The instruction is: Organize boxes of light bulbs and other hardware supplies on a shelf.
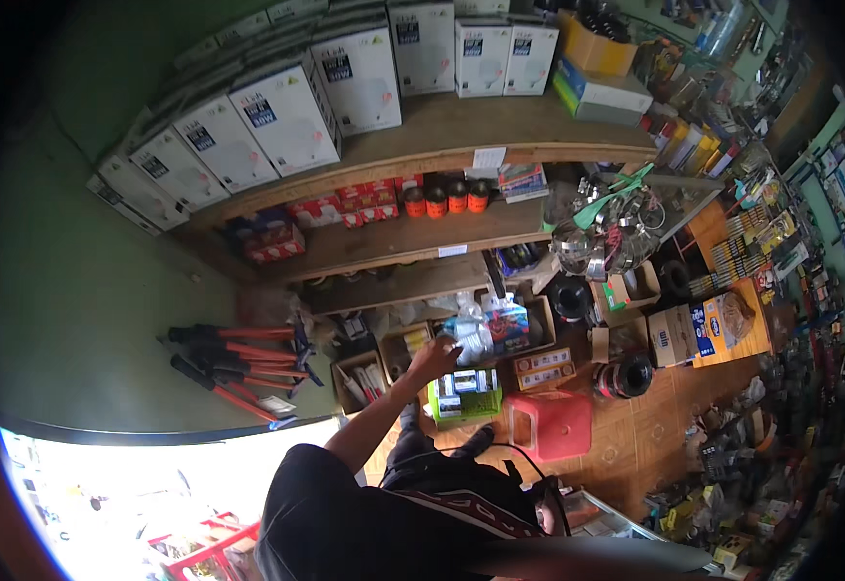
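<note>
My left hand (437,359) reaches out over the floor by the shelves, fingers bent, just beside clear plastic-wrapped goods (472,340) in a cardboard box; whether it touches or grips them cannot be told. Right below it is a green plastic basket (466,420) with small printed boxes. Low by my dark shirt, a patch of skin that seems to be my right hand (550,517) shows beside a black cable (531,461); its fingers are mostly hidden. A blue-and-red printed pack (509,325) lies right of the wrapped goods.
Wooden shelves (408,160) hold boxed bulbs (284,120) and orange-red cans (435,202). Metal hose clamps (604,236) hang at their right end. A red plastic stool (553,425) stands on the tiled floor. Red-handled tools (255,356) hang left. A glass case (611,519) is at lower right.
</note>
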`<state>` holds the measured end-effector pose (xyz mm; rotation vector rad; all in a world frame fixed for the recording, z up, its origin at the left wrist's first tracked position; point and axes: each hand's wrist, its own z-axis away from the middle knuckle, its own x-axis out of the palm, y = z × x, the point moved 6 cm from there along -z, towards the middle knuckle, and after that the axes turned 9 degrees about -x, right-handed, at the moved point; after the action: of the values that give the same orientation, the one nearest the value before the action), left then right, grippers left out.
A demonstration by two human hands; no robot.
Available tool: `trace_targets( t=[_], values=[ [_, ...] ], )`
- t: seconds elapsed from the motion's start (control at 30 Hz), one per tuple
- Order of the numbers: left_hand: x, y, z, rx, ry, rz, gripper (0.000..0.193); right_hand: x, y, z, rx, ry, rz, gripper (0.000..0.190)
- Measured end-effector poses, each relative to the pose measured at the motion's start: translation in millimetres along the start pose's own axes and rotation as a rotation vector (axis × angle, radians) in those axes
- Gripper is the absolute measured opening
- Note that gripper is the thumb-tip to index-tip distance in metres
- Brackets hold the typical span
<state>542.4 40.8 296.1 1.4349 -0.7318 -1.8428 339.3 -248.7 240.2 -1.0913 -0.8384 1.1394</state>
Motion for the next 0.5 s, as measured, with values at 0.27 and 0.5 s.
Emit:
trace_targets(
  t=[0.27, 0.5],
  values=[
    [-213, 384, -9, 0.913, 0.582, -0.031, 0.018, -14, -1, -14, -0.031, 0.04, -0.181, 0.051],
    [-311, 484, -171, 0.652, 1.028, -0.783, 0.065, -40, -5, -6, -0.03, 0.087, -0.298, 0.05]
  ],
)
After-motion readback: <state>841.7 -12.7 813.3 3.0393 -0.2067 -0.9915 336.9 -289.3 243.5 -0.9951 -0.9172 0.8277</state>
